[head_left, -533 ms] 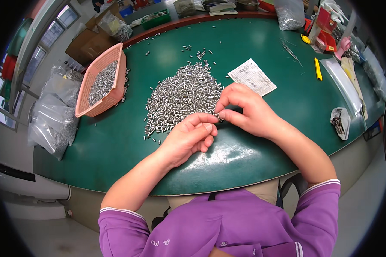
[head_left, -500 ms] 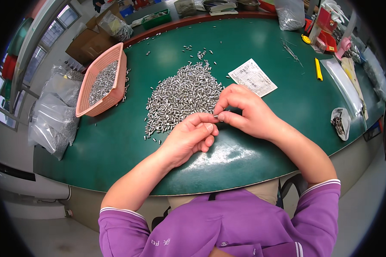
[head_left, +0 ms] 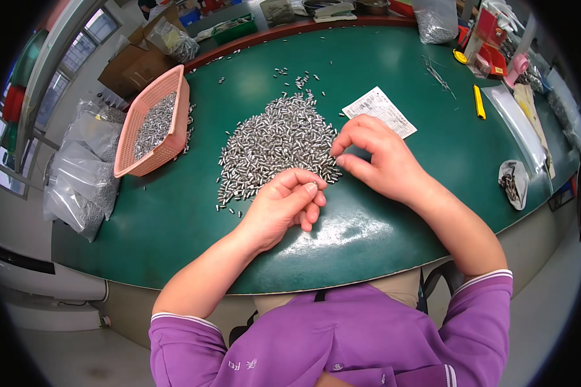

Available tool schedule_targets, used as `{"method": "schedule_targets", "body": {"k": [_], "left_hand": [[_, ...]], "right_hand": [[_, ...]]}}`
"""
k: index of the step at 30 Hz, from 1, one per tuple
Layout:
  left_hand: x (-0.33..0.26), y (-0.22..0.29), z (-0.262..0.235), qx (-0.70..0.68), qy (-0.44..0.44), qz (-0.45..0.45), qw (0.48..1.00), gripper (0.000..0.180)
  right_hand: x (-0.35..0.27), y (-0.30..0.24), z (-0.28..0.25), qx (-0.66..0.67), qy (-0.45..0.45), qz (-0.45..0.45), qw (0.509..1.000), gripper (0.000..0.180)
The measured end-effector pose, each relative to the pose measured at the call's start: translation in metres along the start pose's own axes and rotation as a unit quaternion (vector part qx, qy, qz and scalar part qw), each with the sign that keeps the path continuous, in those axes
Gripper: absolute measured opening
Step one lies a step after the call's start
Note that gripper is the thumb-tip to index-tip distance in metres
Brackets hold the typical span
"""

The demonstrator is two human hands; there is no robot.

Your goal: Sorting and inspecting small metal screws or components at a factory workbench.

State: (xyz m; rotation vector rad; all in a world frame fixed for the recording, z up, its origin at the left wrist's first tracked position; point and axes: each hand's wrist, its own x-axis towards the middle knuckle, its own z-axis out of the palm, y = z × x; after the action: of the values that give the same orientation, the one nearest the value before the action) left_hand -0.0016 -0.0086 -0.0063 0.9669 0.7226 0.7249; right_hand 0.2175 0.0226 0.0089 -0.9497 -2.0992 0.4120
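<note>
A large heap of small silvery metal pins [head_left: 271, 145] lies in the middle of the green table. At its near right edge is my left hand [head_left: 290, 203], its thumb pressed against the curled index finger. Whatever sits between those fingertips is too small to make out. To the right of the heap hovers my right hand [head_left: 377, 158], thumb and index tips almost together beside the outer pins. I cannot make out a piece between them. The two hands are a short way apart, and a printed paper slip [head_left: 381, 111] lies just beyond the right one.
A pink plastic basket [head_left: 126, 151] with more metal pins stands tilted at the left, beside filled clear bags [head_left: 87, 187]. On the right lie a yellow cutter [head_left: 479, 103], tweezers [head_left: 438, 76], clear plastic sheets [head_left: 516, 126] and a small white pouch [head_left: 513, 187] of dark pieces.
My right hand has moved up and away from the left, toward the heap's right edge. Before, the fingertips met at a small metal pin. The left hand has hardly moved.
</note>
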Motion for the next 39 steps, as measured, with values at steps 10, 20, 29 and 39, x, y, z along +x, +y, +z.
{"method": "schedule_targets", "body": {"k": [10, 20, 29, 39], "left_hand": [[0.001, 0.002, 0.0, -0.048, -0.013, -0.026, 0.998, 0.021], [-0.001, 0.002, 0.005, -0.009, -0.013, -0.018, 1.0, 0.02], [0.001, -0.001, 0.0, -0.009, -0.006, 0.0, 1.0, 0.014], [0.0, 0.003, 0.001, -0.045, -0.022, -0.026, 0.998, 0.02]], "right_hand": [[-0.007, 0.011, 0.002, -0.103, -0.067, 0.033, 0.992, 0.012], [0.0, -0.002, 0.006, 0.126, -0.079, -0.019, 0.989, 0.01], [0.001, -0.006, 0.005, 0.112, -0.055, -0.006, 0.992, 0.011], [-0.008, 0.008, 0.001, -0.077, -0.089, 0.033, 0.993, 0.013]]}}
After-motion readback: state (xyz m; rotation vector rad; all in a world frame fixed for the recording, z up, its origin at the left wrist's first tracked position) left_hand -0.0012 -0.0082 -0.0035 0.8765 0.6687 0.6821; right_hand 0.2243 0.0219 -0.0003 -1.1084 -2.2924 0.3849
